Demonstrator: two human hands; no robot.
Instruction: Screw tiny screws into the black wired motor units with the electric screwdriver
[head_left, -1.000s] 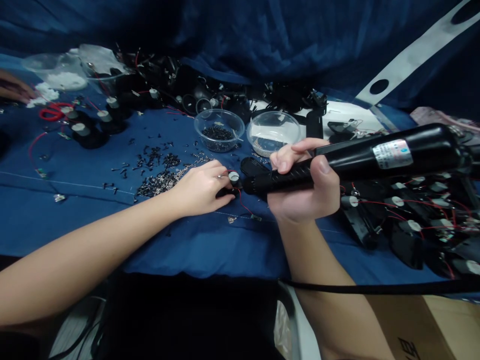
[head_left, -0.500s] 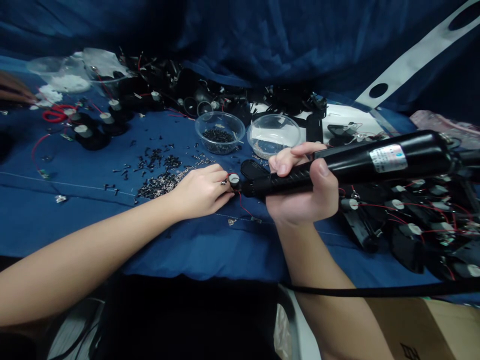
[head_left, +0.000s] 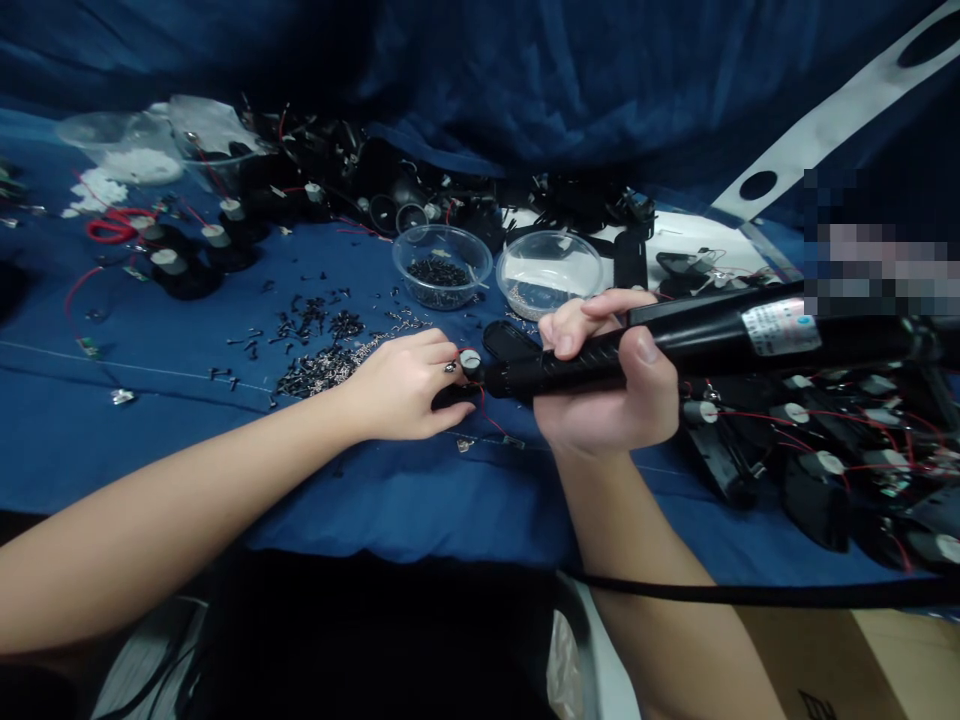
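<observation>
My left hand (head_left: 409, 388) is closed around a black plastic part, much of it hidden under the fingers. A small round motor (head_left: 470, 362) with a pale end and a thin red wire sits on that part, beside my fingertips. My right hand (head_left: 607, 375) grips a black electric screwdriver (head_left: 712, 335), held nearly level with its nose pointing left. The screwdriver's nose is close to the motor; I cannot tell whether its bit touches the part. Left of my left hand lies a heap of small black and silver screws (head_left: 322, 365).
Two transparent bowls stand behind my hands: one with black screws (head_left: 435, 272), another with small silver pieces (head_left: 525, 300). Black parts with motors and red wires (head_left: 795, 410) crowd the right side. More black housings (head_left: 184, 275) and a red wire coil (head_left: 120, 225) lie at the left.
My left thumb has moved a little away from the fingers, showing more of the black part. The screwdriver has barely moved. Another person's hand at the far left has left the view.
</observation>
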